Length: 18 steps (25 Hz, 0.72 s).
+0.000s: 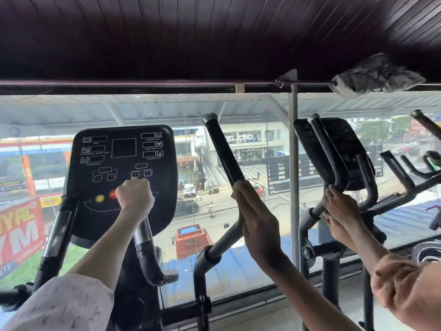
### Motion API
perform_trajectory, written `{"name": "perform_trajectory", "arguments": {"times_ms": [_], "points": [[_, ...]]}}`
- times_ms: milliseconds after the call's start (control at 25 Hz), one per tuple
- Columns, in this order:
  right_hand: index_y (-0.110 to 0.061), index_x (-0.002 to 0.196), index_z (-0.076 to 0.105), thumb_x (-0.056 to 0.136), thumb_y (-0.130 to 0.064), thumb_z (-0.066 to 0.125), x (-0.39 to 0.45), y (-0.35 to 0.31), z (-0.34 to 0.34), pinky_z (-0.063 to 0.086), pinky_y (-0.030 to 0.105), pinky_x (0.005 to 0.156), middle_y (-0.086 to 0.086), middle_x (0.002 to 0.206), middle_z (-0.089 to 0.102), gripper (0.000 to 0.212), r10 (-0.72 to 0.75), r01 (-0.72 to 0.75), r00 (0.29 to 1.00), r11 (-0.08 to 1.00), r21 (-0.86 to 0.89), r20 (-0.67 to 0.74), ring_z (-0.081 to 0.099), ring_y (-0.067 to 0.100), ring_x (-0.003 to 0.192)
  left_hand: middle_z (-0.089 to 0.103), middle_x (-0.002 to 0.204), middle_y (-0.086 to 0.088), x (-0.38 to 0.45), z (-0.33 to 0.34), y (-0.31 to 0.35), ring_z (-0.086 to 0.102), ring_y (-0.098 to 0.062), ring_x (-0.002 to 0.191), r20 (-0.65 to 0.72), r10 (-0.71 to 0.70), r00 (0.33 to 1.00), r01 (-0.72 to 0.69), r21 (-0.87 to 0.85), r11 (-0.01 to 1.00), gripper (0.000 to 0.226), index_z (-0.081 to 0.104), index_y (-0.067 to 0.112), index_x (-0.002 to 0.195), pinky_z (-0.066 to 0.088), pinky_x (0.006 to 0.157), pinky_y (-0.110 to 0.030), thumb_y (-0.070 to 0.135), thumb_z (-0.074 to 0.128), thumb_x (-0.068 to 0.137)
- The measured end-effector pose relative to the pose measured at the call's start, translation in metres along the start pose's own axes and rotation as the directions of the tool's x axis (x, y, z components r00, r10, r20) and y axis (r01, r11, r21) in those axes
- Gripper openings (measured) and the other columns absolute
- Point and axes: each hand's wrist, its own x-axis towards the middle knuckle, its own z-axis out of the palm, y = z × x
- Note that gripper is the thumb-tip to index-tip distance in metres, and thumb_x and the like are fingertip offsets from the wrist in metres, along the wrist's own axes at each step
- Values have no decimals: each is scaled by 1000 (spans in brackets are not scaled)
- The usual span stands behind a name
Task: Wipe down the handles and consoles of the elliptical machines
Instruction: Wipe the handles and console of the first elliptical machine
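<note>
The black console (pixel 124 158) of the near elliptical stands at the left. My left hand (pixel 134 195) is a closed fist pressed against its lower face, beside a yellow and a red button; no cloth shows in it. My right hand (pixel 257 218) is wrapped around the black moving handle (pixel 224 149) just below its foam grip, which slants up to the left. A second elliptical's console (pixel 343 149) is at the right. Another person's two hands (pixel 341 211) hold its handle (pixel 322 137).
A crumpled grey cloth (pixel 377 76) rests on the rail above the window at the top right. A large glass window (pixel 262 163) stands right behind the machines, with a vertical metal post (pixel 294 163) between them. The other person's peach sleeve (pixel 410 290) fills the lower right.
</note>
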Motion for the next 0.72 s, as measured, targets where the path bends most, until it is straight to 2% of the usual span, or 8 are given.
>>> {"name": "perform_trajectory", "arguments": {"times_ms": [120,240,320,360,440,520,600,720], "points": [[-6,138,57,88,13,47,-4,0,-5,45,22,105,0,150,47,54,82,-81,997,995,53,-16,44,13,140,66,86,0,2,-3,1,67,-23,88,70,-4,998,5,-9,1000,11,71,17,90,46,65,-26,16,63,83],[-11,125,67,88,0,43,26,-7,-2,47,18,98,-8,141,57,46,217,-214,975,975,64,-46,57,8,125,67,88,1,7,-4,6,61,-24,96,34,-30,999,29,16,999,10,69,22,89,43,90,-35,23,63,81],[-14,120,67,84,8,51,42,-9,1,55,24,88,-11,139,58,45,250,-249,968,968,37,-16,64,12,114,65,88,-4,1,-10,20,55,-25,93,-58,-34,998,19,-237,971,6,64,19,85,38,90,-39,24,63,82],[-15,122,66,81,15,57,42,-9,3,56,27,83,-12,141,56,51,255,-255,967,967,29,4,64,13,115,64,85,-5,-6,-21,31,53,-23,85,-64,-53,997,15,-488,873,6,62,17,81,40,85,-38,22,61,84],[-12,132,62,79,19,63,24,-6,5,57,27,85,-8,146,52,61,223,-223,975,974,28,-10,58,14,125,68,82,-6,-14,-52,55,58,-23,75,96,-61,993,113,-906,407,14,63,13,80,51,78,-37,23,60,89],[-8,139,56,79,21,59,-7,-6,5,54,30,97,0,149,49,67,189,-186,980,981,52,-62,48,16,137,72,91,-12,-18,-82,81,68,-28,83,278,61,959,281,-959,-40,32,64,4,103,58,84,-44,34,60,93],[-8,139,56,77,24,56,-26,-12,2,50,26,103,-2,150,48,69,264,-251,960,959,133,-89,44,10,139,70,99,-16,-21,-106,105,69,-31,94,311,192,931,347,-917,-195,47,53,5,119,57,84,-44,44,59,94],[-6,126,66,84,18,56,-4,-17,3,41,17,106,-4,137,59,49,468,-428,875,868,252,-125,54,8,129,66,105,-13,-26,-119,144,65,-28,96,268,201,942,306,-933,-190,50,50,6,116,54,82,-39,48,62,91]]}}
